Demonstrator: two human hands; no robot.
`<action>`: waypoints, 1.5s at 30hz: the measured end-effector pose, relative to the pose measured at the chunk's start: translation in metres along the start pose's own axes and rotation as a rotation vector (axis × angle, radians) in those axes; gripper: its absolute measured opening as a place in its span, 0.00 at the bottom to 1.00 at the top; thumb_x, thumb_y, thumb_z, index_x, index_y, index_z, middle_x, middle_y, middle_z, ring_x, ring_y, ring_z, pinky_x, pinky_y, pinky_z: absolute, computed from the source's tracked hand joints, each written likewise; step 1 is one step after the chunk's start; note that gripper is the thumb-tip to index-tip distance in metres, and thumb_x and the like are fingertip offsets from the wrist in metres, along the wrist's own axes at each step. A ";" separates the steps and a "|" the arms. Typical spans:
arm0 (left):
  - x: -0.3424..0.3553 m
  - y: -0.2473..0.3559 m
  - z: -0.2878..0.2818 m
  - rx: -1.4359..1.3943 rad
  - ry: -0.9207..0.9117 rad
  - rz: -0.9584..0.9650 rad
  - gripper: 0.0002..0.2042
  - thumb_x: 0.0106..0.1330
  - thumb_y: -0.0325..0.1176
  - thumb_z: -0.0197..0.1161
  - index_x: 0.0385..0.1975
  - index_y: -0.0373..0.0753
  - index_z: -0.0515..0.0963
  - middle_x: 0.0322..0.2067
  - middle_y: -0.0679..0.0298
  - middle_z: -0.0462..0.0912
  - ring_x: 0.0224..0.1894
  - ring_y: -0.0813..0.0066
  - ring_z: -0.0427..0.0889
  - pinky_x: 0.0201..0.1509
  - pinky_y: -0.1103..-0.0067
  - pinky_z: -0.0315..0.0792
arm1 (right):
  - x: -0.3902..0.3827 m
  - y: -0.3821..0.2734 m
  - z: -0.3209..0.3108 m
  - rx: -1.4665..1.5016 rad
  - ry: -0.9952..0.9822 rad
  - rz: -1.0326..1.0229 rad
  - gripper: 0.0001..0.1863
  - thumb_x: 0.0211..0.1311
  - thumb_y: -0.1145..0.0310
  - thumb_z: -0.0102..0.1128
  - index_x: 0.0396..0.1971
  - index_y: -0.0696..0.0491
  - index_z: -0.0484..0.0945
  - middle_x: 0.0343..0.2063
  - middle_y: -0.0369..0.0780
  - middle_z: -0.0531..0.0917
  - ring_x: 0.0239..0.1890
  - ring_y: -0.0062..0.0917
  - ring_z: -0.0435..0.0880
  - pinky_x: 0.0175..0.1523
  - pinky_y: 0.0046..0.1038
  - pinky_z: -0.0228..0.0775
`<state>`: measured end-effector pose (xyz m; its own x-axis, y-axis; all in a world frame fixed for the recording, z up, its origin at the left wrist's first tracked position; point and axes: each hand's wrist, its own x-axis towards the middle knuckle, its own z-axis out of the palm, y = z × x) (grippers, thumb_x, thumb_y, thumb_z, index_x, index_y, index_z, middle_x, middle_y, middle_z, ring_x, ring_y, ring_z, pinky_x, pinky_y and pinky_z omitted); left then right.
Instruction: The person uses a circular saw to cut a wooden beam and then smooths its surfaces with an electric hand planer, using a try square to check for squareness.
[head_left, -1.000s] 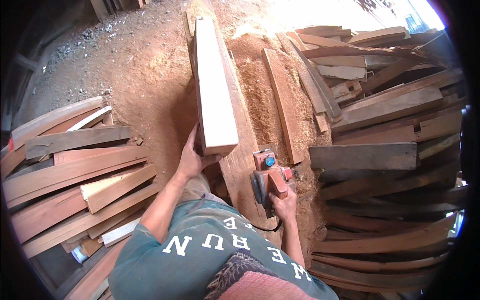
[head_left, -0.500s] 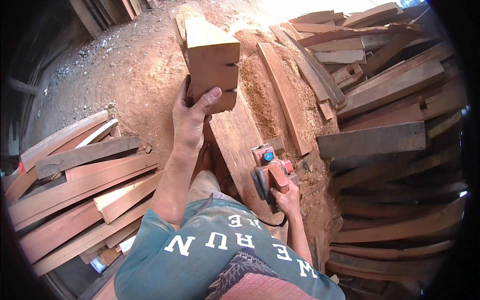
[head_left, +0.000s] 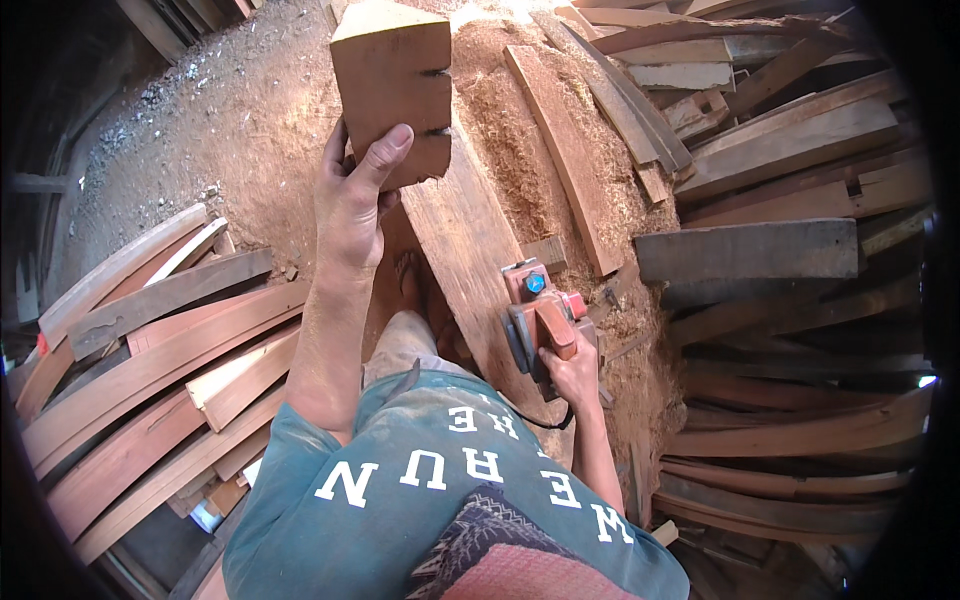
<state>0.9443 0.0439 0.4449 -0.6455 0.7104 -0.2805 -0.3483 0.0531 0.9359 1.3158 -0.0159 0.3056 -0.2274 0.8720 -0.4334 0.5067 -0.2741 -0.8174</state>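
Note:
My left hand (head_left: 352, 200) grips the near end of a thick wooden beam (head_left: 392, 95), raised toward the top of the view. Its thumb lies across the end face, which has two dark notches in its right edge. My right hand (head_left: 572, 375) is closed round the handle of a red and grey electric planer (head_left: 532, 318), which has a blue knob on top. Beneath both lies a long wide board (head_left: 465, 255), running from the beam down to the planer. Whether the planer rests on the board's right edge I cannot tell. A black cord (head_left: 540, 424) trails behind the planer.
Sawdust and shavings (head_left: 510, 150) cover the ground around a narrow plank (head_left: 565, 160). Stacked lumber (head_left: 790, 140) fills the right side, with a dark board (head_left: 745, 248) jutting toward me. Another pile of planks (head_left: 170, 370) lies at my left. Bare feet show beside the wide board.
The beam in my left hand has shifted left and slightly up. My right hand keeps hold of the planer, nearly still. The surroundings have shifted slightly in view.

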 end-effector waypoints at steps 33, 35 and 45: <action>0.002 -0.234 -0.093 1.228 -0.339 0.129 0.32 0.59 0.34 0.77 0.66 0.37 0.78 0.57 0.49 0.79 0.63 0.48 0.77 0.68 0.60 0.74 | 0.010 -0.054 0.012 0.012 -0.123 -0.056 0.23 0.62 0.77 0.75 0.58 0.59 0.82 0.48 0.40 0.89 0.51 0.22 0.86 0.59 0.29 0.78; 0.005 -0.192 -0.078 1.091 -0.310 0.302 0.22 0.64 0.32 0.73 0.59 0.36 0.82 0.49 0.52 0.83 0.56 0.51 0.82 0.64 0.63 0.77 | 0.013 -0.053 0.022 -0.024 -0.165 -0.031 0.20 0.62 0.78 0.73 0.55 0.59 0.82 0.44 0.38 0.89 0.48 0.21 0.85 0.58 0.29 0.78; -0.007 -0.133 -0.005 1.190 -0.631 0.481 0.25 0.63 0.38 0.77 0.58 0.35 0.82 0.47 0.50 0.84 0.53 0.48 0.82 0.59 0.59 0.77 | 0.040 -0.084 0.054 -0.058 -0.178 -0.016 0.17 0.63 0.78 0.69 0.52 0.60 0.82 0.42 0.43 0.89 0.48 0.23 0.87 0.57 0.31 0.79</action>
<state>0.9916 0.0284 0.3212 -0.0199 0.9987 -0.0461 0.7848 0.0442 0.6182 1.2193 0.0201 0.3362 -0.3763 0.7893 -0.4852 0.5479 -0.2328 -0.8035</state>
